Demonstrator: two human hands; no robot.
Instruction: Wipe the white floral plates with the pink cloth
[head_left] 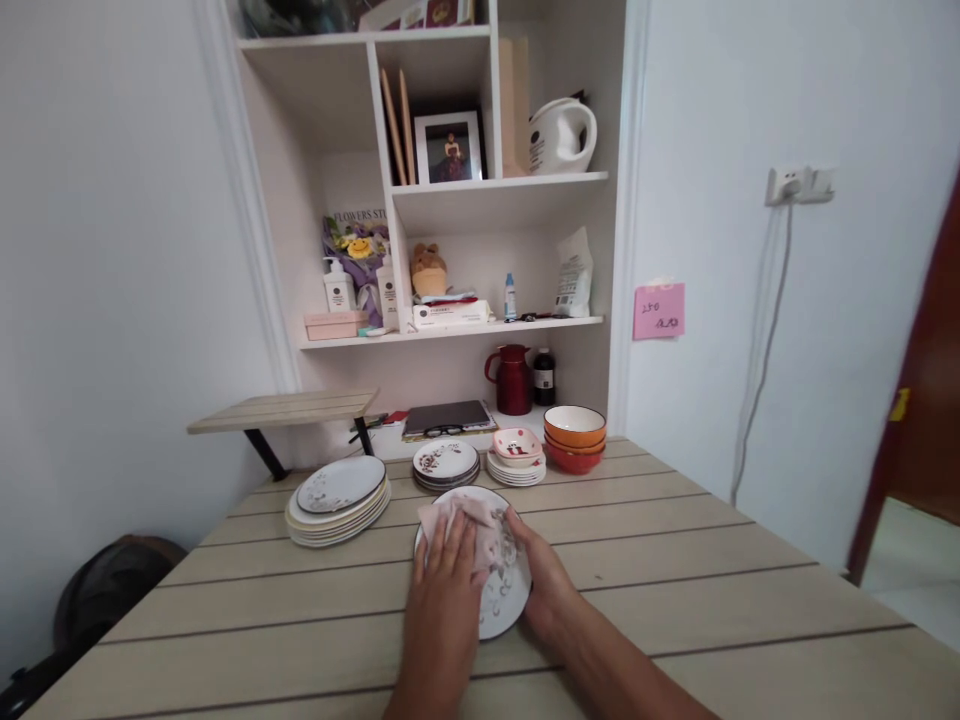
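Note:
A white plate point(510, 598) with a dark rim and grey floral print is tilted up towards me near the front middle of the table. My right hand point(553, 585) grips its right edge, thumb on the upper face and the fingers hidden behind. A thin pale pink cloth point(481, 512) lies bunched on the plate's upper left part. Over it, my left hand point(444, 590) holds the cloth against the plate with its fingers extended. Whether the plate's lower edge touches the table cannot be made out.
Behind the plate stand a stack of large plates point(341, 487), small dark-rimmed plates point(445, 460), small dishes topped by a square bowl point(517, 447), and orange and red bowls point(574, 438). A raised wooden stand point(285, 408) overhangs the back left. Shelves hold a red jug point(514, 380).

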